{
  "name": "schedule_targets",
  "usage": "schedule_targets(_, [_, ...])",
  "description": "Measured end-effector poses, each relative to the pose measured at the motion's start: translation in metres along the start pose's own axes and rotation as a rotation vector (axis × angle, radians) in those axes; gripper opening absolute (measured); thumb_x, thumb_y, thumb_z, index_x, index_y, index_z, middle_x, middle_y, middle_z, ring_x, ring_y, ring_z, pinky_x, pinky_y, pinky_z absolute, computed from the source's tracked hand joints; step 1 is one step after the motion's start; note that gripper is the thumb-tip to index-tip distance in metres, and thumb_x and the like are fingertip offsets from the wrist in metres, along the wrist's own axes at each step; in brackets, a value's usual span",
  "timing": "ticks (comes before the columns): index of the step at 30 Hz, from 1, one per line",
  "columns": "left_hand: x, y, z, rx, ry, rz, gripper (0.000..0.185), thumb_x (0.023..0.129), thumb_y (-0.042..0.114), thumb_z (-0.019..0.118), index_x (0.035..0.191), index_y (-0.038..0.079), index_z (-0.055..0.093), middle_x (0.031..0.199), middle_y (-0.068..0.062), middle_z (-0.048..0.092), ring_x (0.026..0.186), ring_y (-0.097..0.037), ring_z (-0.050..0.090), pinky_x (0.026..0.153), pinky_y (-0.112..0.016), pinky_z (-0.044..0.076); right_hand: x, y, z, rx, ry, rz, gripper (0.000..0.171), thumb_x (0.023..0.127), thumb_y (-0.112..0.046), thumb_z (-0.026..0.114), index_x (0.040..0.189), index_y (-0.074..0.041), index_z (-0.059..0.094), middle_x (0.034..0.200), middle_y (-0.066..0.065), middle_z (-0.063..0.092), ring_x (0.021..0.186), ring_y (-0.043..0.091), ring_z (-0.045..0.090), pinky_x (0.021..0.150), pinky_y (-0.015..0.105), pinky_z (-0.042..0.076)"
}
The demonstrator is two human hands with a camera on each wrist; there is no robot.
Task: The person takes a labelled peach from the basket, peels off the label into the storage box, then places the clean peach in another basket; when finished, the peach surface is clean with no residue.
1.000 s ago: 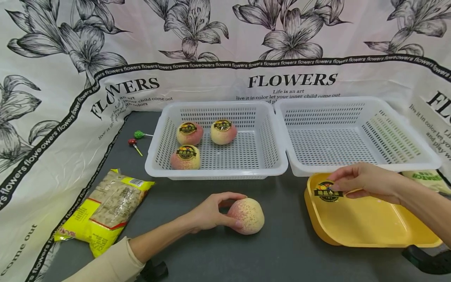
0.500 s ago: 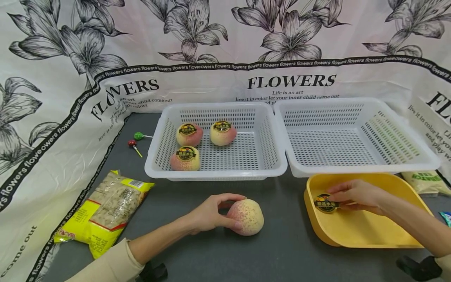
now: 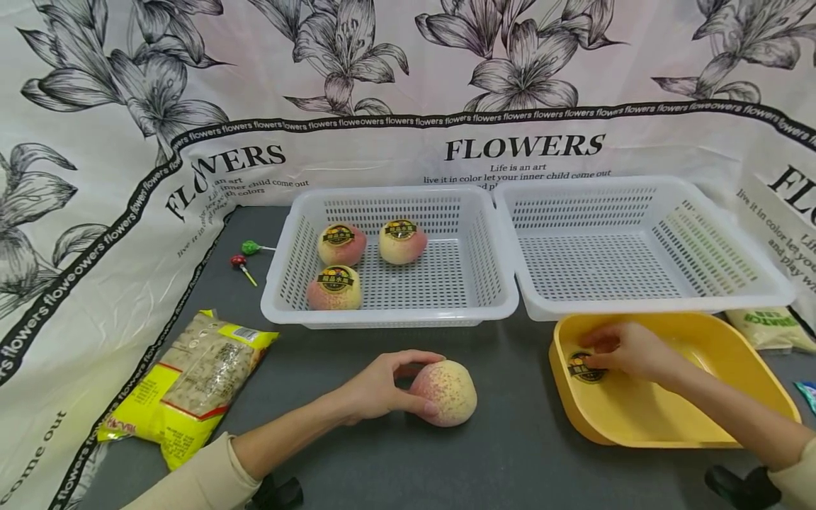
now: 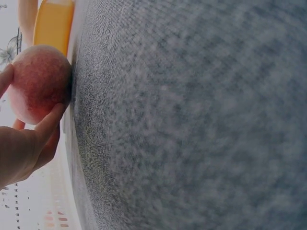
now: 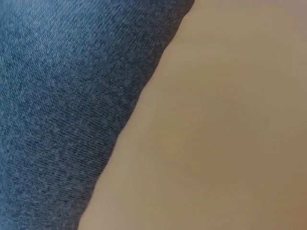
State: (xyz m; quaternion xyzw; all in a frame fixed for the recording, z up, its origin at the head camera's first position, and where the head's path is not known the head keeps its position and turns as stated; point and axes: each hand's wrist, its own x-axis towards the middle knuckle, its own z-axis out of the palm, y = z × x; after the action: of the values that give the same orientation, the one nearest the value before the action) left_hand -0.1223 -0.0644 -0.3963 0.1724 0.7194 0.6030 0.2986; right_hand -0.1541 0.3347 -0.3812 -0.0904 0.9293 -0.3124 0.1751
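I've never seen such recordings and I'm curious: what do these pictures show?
There is no robot here, just a person's two bare hands. The wide picture comes from a camera worn on the head; the other two come from cameras on the wrists.

On the dark grey table stand two white baskets side by side, the left one holding three labelled peaches. To the left lie two lollipops and a yellow bag; to the right, a yellow tray.

The left hand grips a peach on the table. The right hand reaches into the tray, at a round black label; whether it grips it is hard to tell.

The left wrist's view shows the same peach, turned sideways. The right wrist's view shows only blue fabric and a beige area, no hand.
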Motion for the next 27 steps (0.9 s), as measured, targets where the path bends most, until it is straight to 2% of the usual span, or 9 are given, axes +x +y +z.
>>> schedule_targets(3, [-0.001, 0.0, 0.0, -0.005, -0.002, -0.001, 0.059, 0.077, 0.004, 0.079, 0.131, 0.012, 0.058, 0.127, -0.002, 0.056, 0.121, -0.023, 0.048, 0.09, -0.035, 0.047, -0.006, -0.004, -0.01, 0.11, -0.084, 0.055, 0.038, 0.088, -0.022, 0.07, 0.11, 0.008, 0.063, 0.094, 0.009, 0.065, 0.074, 0.016, 0.055, 0.06, 0.027, 0.046])
schedule_targets(6, [-0.001, 0.0, 0.001, -0.014, -0.005, -0.001, 0.059, 0.077, 0.003, 0.079, 0.131, 0.012, 0.058, 0.127, -0.001, 0.056, 0.121, -0.022, 0.048, 0.09, -0.033, 0.047, -0.015, -0.011, -0.026, 0.356, -0.26, 0.121, 0.038, 0.098, -0.024, 0.056, 0.121, 0.006, 0.055, 0.106, 0.011, 0.06, 0.084, 0.022, 0.057, 0.068, 0.033, 0.05])
schedule_targets(9, [-0.001, 0.0, 0.001, -0.017, -0.003, 0.001, 0.059, 0.076, 0.003, 0.08, 0.131, 0.012, 0.058, 0.126, -0.001, 0.056, 0.12, -0.022, 0.049, 0.088, -0.032, 0.048, -0.021, -0.021, -0.036, 0.631, -0.449, 0.062, 0.034, 0.104, -0.019, 0.041, 0.128, 0.003, 0.05, 0.12, 0.015, 0.056, 0.102, 0.03, 0.057, 0.083, 0.045, 0.05])
schedule_targets(11, [-0.001, 0.001, 0.0, -0.022, -0.004, 0.0, 0.059, 0.076, 0.002, 0.08, 0.131, 0.011, 0.057, 0.126, -0.002, 0.056, 0.119, -0.022, 0.049, 0.086, -0.032, 0.049, -0.022, -0.033, -0.03, 0.791, -0.526, -0.004, 0.033, 0.105, -0.015, 0.035, 0.13, 0.0, 0.049, 0.124, 0.017, 0.054, 0.109, 0.032, 0.056, 0.088, 0.048, 0.048])
schedule_targets(14, [-0.001, 0.002, 0.0, -0.028, -0.004, -0.008, 0.059, 0.077, 0.002, 0.079, 0.131, 0.01, 0.057, 0.126, -0.002, 0.056, 0.118, -0.022, 0.05, 0.084, -0.032, 0.05, -0.022, -0.058, -0.006, 0.907, -0.511, -0.039, 0.034, 0.105, -0.015, 0.036, 0.134, -0.001, 0.045, 0.129, 0.02, 0.05, 0.116, 0.033, 0.052, 0.091, 0.05, 0.046])
schedule_targets(18, [-0.001, 0.002, 0.001, -0.03, -0.003, -0.009, 0.059, 0.077, 0.002, 0.079, 0.131, 0.01, 0.056, 0.125, -0.003, 0.055, 0.116, -0.023, 0.051, 0.084, -0.032, 0.051, -0.019, -0.093, 0.038, 0.89, -0.369, 0.031, 0.049, 0.1, -0.021, 0.051, 0.141, 0.001, 0.034, 0.139, 0.024, 0.038, 0.122, 0.035, 0.043, 0.09, 0.05, 0.046])
schedule_targets(20, [-0.001, 0.001, 0.001, -0.027, -0.002, -0.004, 0.059, 0.077, 0.002, 0.079, 0.132, 0.01, 0.056, 0.125, -0.003, 0.055, 0.116, -0.023, 0.051, 0.084, -0.031, 0.051, -0.015, -0.104, 0.057, 0.881, -0.331, 0.052, 0.059, 0.097, -0.022, 0.058, 0.143, 0.002, 0.03, 0.141, 0.026, 0.033, 0.123, 0.036, 0.04, 0.089, 0.05, 0.047])
schedule_targets(23, [-0.002, 0.001, 0.002, -0.033, -0.006, 0.008, 0.06, 0.078, 0.002, 0.078, 0.133, 0.008, 0.054, 0.126, -0.004, 0.053, 0.116, -0.024, 0.051, 0.085, -0.031, 0.051, -0.007, -0.114, 0.079, 0.867, -0.319, 0.045, 0.066, 0.092, -0.021, 0.065, 0.144, 0.0, 0.029, 0.139, 0.026, 0.032, 0.121, 0.036, 0.041, 0.088, 0.049, 0.048])
schedule_targets(27, [-0.005, 0.003, -0.002, 0.001, -0.006, 0.029, 0.063, 0.08, 0.005, 0.078, 0.136, 0.006, 0.049, 0.131, -0.007, 0.05, 0.12, -0.025, 0.048, 0.086, -0.03, 0.05, 0.0, -0.124, 0.099, 0.858, -0.355, 0.019, 0.069, 0.086, -0.017, 0.072, 0.141, -0.002, 0.033, 0.135, 0.022, 0.038, 0.113, 0.032, 0.049, 0.085, 0.045, 0.05])
